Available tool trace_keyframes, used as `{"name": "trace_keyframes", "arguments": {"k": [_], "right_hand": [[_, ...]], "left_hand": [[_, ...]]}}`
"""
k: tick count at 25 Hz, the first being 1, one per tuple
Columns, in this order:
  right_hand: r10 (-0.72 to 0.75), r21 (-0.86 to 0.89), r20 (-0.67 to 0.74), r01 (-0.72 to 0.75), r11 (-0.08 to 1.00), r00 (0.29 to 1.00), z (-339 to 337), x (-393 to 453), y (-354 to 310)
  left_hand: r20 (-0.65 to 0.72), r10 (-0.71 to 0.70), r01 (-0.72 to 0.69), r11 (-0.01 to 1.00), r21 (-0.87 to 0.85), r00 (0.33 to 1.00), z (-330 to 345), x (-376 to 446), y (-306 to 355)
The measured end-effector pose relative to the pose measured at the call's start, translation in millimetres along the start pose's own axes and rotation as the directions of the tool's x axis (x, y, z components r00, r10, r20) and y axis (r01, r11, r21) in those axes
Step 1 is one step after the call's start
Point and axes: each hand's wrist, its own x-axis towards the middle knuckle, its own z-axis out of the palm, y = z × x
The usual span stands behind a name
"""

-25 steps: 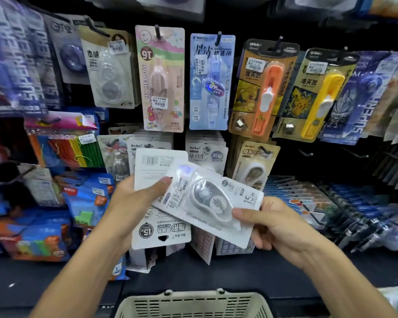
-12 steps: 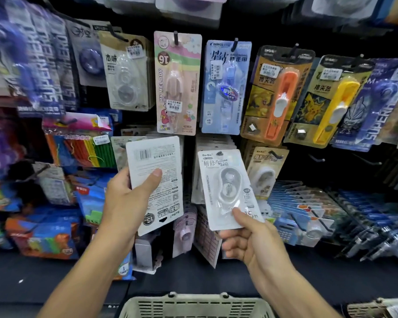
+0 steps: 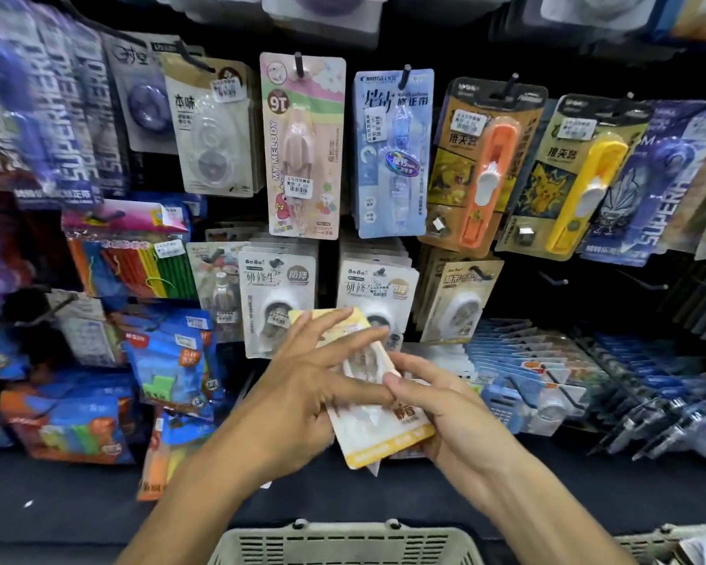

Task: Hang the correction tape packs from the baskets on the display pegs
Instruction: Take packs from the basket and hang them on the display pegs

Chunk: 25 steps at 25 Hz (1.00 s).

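I hold one yellow-edged correction tape pack between both hands, low in front of the display. My left hand lies across its face with fingers spread nearly straight, pressing it; my right hand grips its right edge, thumb on the front. The pack's long axis runs from upper left to lower right, tilted, its upper end under my left fingertips and its lower end toward the basket beneath my wrists. Whether more packs sit behind it I cannot tell.

The white packs on the lower pegs hang directly above and behind my hands; a bare peg stands out to the upper right, so my right hand is the nearer one to it.

Half a second ago my hands were apart, each holding up a white pack. Now they are together low down on a yellow pack, and no white pack is visible in either hand.
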Motion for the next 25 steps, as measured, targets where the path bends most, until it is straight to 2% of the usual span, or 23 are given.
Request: {"name": "trace_keyframes", "arguments": {"k": [4,7,9,11,13,15,16,18,22,23,24,25], "right_hand": [[-0.2,-0.01,-0.162,0.201,0.98,0.966,-0.2,6.5,2.5],[-0.296,-0.057,-0.297,0.293,0.954,0.908,-3.5,11.1,-1.1],[-0.318,-0.097,-0.448,0.308,0.946,0.836,-13.0,12.9,-1.8],[-0.324,-0.153,-0.602,0.294,0.944,0.729,-25.5,9.1,-6.3],[-0.356,-0.203,-0.685,0.304,0.931,0.635,-39.0,1.9,-12.2],[-0.406,-0.253,-0.718,0.331,0.909,0.565,-50.6,-5.0,-17.4],[-0.402,-0.264,-0.726,0.313,0.912,0.558,-55.6,-6.8,-19.2],[-0.343,-0.259,-0.722,0.225,0.939,0.601,-65.2,-7.9,-19.6],[-0.2,-0.067,-0.687,0.212,0.975,0.699,-71.6,-10.4,-16.4],[-0.219,-0.113,-0.691,0.196,0.974,0.689,-67.5,-12.1,-13.0],[-0.321,-0.273,-0.67,0.18,0.945,0.669,-61.8,-12.8,-8.4],[-0.502,-0.549,-0.555,0.161,0.82,0.663,-56.3,-12.7,-3.0]], "left_hand": [[-0.163,-0.118,0.124,0.992,0.033,0.98,0.4,-0.2,-3.8],[-0.208,-0.323,0.308,0.946,-0.1,0.923,-3.4,-2.3,-6.8],[-0.181,-0.419,0.405,0.908,-0.111,0.89,-2.5,-4.5,-9.2],[-0.13,-0.482,0.484,0.875,-0.023,0.866,-0.6,-7.6,-13.2],[-0.113,-0.514,0.52,0.853,0.03,0.85,-0.7,-7.6,-15.3],[-0.111,-0.525,0.529,0.848,0.012,0.844,-1.5,-5.6,-14.9],[-0.113,-0.527,0.531,0.847,0.007,0.842,-1.8,-4.9,-14.0],[-0.104,-0.53,0.534,0.846,0.012,0.842,-0.8,-4.4,-12.0],[-0.064,-0.535,0.538,0.841,0.057,0.843,3.8,-3.9,-9.2],[-0.057,-0.539,0.541,0.838,0.067,0.841,4.1,-4.1,-9.8],[-0.05,-0.545,0.547,0.834,0.076,0.837,4.3,-4.0,-11.0],[-0.044,-0.552,0.554,0.828,0.091,0.833,4.7,-4.3,-12.8]]}}
